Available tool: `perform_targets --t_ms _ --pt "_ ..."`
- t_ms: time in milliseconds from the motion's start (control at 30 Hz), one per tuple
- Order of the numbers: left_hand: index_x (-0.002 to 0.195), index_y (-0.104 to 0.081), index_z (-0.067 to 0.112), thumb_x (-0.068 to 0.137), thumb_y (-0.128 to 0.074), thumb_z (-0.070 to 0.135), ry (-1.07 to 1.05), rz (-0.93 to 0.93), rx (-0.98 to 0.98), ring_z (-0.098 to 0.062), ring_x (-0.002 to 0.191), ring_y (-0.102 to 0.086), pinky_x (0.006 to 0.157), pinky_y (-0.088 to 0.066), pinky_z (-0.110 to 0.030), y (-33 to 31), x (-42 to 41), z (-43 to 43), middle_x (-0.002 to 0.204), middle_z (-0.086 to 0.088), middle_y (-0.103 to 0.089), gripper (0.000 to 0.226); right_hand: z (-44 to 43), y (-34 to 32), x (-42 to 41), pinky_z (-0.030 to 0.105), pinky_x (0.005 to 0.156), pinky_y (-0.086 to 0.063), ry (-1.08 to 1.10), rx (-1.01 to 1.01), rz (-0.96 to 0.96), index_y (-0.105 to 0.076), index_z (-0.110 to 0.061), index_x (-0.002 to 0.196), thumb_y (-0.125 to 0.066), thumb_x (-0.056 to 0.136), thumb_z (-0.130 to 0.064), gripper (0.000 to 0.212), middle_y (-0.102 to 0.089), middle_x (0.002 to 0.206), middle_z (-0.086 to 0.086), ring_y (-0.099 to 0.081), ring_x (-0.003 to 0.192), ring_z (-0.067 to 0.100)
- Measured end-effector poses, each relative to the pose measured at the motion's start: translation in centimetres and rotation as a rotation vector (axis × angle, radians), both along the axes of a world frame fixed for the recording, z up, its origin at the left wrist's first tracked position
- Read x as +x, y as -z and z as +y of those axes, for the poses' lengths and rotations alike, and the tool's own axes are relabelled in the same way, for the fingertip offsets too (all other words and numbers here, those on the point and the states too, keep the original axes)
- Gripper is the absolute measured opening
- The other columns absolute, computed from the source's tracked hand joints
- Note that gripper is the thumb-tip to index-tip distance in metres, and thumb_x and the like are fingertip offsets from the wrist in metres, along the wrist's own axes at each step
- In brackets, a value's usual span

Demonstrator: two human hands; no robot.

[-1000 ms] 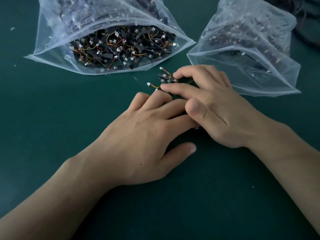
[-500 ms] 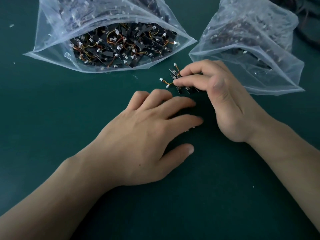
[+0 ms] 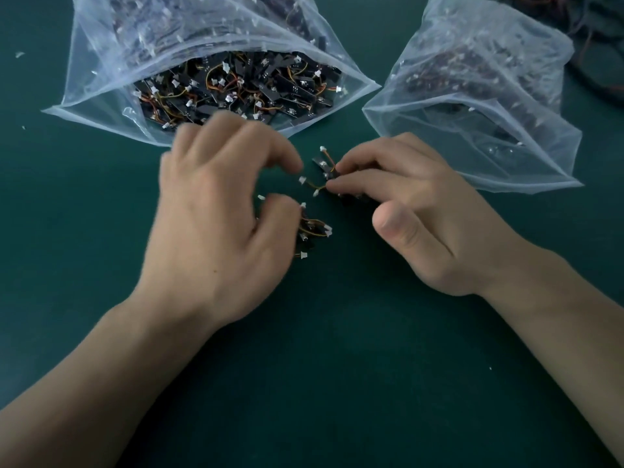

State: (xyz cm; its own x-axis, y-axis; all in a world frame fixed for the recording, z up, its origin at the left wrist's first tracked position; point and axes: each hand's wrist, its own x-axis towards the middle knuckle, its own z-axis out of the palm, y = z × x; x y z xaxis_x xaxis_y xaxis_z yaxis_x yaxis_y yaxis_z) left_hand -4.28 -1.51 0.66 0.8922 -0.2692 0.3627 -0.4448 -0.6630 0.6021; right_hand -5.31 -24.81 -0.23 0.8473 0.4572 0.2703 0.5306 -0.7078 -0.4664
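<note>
Our left hand (image 3: 216, 228) has risen, grip unclear; our right hand (image 3: 422, 211) pinches small black orange-wired circuit boards (image 3: 326, 165), clear plastic bag (image 3: 101, 69) mostly full.

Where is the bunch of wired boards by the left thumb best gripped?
Probably by the black boards, not the thin wires or white plugs looping out loosely. Come from above on its right, open side; the left hand covers the other.
</note>
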Motion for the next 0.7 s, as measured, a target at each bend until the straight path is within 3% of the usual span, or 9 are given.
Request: perform_targets --t_ms 100,200,367,533,600,700 --pt "0.089 -0.059 0.024 0.073 -0.048 0.016 -0.124 0.044 -0.023 -0.022 0.067 -0.050 0.065 -0.048 -0.040 -0.2 0.7 1.3 0.070 0.007 -0.053 0.021 0.4 -0.3 -0.3 0.040 0.099 -0.046 0.069 0.052 -0.045 -0.070 -0.010 0.128 -0.026 0.108 -0.057 0.068 -0.061 0.121 0.003 -0.057 0.113 0.019" --pt "0.086 -0.055 0.028 0.071 -0.046 0.026 -0.207 0.115 0.115 -0.021 0.059 -0.054 0.061 -0.049 -0.039 -0.1 0.9 1.7 0.060 0.006 -0.056 0.018 1.3 -0.5 -0.8 0.040 0.074 -0.051 0.300 -0.011 -0.129 -0.066 -0.016 0.127 -0.040 0.105 -0.051 0.049 -0.058 0.098 -0.007 -0.059 0.093 0.017" --pt "0.091 -0.059 0.035 0.065 -0.044 0.032 -0.151 0.178 0.211 -0.016 0.059 -0.054 0.062 -0.044 -0.035 -0.5 0.3 1.2 0.055 0.011 -0.056 0.030 2.5 -0.7 -1.6 0.032 0.069 -0.040 0.364 -0.376 -0.001 -0.052 -0.023 0.148 -0.022 0.093 -0.085 0.087 -0.053 0.107 -0.003 -0.057 0.101 0.019" --pt "0.107 -0.065 0.042 0.066 -0.047 0.039 -0.102 0.228 0.260 -0.013 0.063 -0.056 0.062 -0.043 -0.034 -0.7 -0.2 0.5 0.059 0.014 -0.058 0.045 4.2 -0.8 -2.5 0.038 0.086 -0.045 0.362 -0.438 0.023 -0.052 -0.023 0.150 -0.026 0.070 -0.104 0.117 -0.046 0.109 0.000 -0.051 0.104 0.025" --pt "0.120 -0.064 0.045 0.071 -0.049 0.040 -0.085 0.217 0.295 -0.015 0.064 -0.056 0.063 -0.043 -0.034 -0.6 -0.1 0.4 0.060 0.014 -0.056 0.052 4.7 -1.0 -2.8 0.039 0.091 -0.045 0.365 -0.463 0.043 -0.049 -0.026 0.152 -0.026 0.064 -0.108 0.122 -0.044 0.110 0.000 -0.049 0.103 0.024" --pt "0.127 -0.063 0.046 0.076 -0.050 0.037 -0.039 0.224 0.257 -0.005 0.063 -0.055 0.060 -0.042 -0.030 -0.4 0.0 0.3 0.063 0.016 -0.059 0.053 5.1 -1.2 -3.1 0.038 0.091 -0.044 0.388 -0.480 0.063 -0.047 -0.030 0.152 -0.028 0.059 -0.110 0.124 -0.041 0.109 -0.001 -0.045 0.101 0.022"
